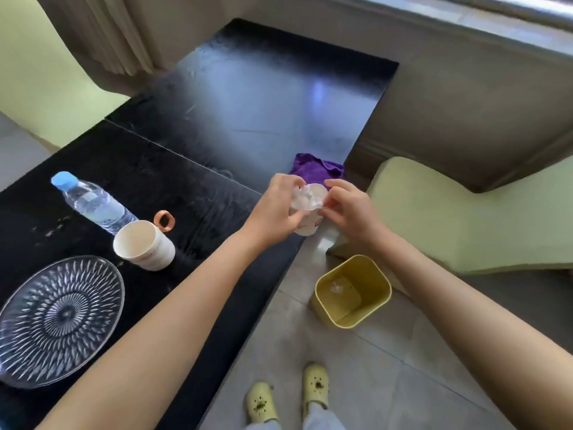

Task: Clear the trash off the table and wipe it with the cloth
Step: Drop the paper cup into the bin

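Paper cup (307, 223) stuffed with crumpled tissue (307, 197) — held above the table's (248, 97) near right edge, just in front of the purple cloth (316, 169). Left hand (276, 209) grasps the cup's side; right hand (347, 206) pinches the rim and tissue from the other side. Both closed on it.

Handling, judged: cup is light and thin-walled, crushes easily; tissue is soft and loose and could spill if the cup tips. Best hold looks like the side wall below the rim, light squeeze, mouth kept up.

Yellow bin (353, 290) stands on the floor below and nearer, beside the table edge, 1 white scrap already inside. Path down to it appears open.

Left on the table: water bottle (93, 203) lying on its side, mug (144, 245) with an orange handle, glass plate (59, 318) — all well apart from the hands. Whitish specks near the bottle. These 3 items would obstruct wiping on that side.
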`<act>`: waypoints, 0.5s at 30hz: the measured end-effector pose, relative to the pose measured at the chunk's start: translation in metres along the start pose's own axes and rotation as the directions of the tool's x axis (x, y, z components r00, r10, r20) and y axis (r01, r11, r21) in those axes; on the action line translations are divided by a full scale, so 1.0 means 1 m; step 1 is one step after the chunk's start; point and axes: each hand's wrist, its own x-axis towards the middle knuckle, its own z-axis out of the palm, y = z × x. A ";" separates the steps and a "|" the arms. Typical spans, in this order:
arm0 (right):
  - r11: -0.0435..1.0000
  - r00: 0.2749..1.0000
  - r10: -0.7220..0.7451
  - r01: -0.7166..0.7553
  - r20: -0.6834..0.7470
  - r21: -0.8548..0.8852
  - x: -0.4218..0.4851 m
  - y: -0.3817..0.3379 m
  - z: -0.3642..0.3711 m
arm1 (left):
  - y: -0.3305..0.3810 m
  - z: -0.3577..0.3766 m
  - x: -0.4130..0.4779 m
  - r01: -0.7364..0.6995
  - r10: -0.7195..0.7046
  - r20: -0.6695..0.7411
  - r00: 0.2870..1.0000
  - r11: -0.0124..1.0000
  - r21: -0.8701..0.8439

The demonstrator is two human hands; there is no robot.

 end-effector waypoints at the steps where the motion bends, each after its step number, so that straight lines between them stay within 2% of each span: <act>1: 1.000 1.000 0.004 -0.004 0.017 0.016 -0.001 0.010 -0.004 | 0.001 0.008 0.006 -0.017 0.016 0.025 1.000 0.999 0.032; 5: 0.995 0.990 0.044 -0.055 0.134 0.081 -0.004 0.043 -0.011 | 0.006 0.047 0.019 -0.055 0.038 0.144 0.989 0.991 0.118; 9: 0.993 0.960 0.086 -0.105 0.265 0.059 -0.008 0.070 -0.003 | -0.002 0.082 0.026 -0.026 0.002 0.145 0.989 0.985 0.168; 12: 0.986 0.955 0.120 -0.148 0.273 0.083 -0.010 0.091 0.009 | -0.008 0.101 0.031 0.024 -0.073 0.164 0.984 0.958 0.285; 13: 0.979 0.952 0.142 -0.176 0.272 0.106 -0.010 0.097 0.013 | -0.010 0.106 0.032 0.048 -0.100 0.176 0.979 0.959 0.278; 15: 0.967 0.946 0.171 -0.215 0.275 0.138 -0.012 0.108 0.021 | -0.011 0.113 0.033 0.102 -0.130 0.180 0.975 0.983 0.156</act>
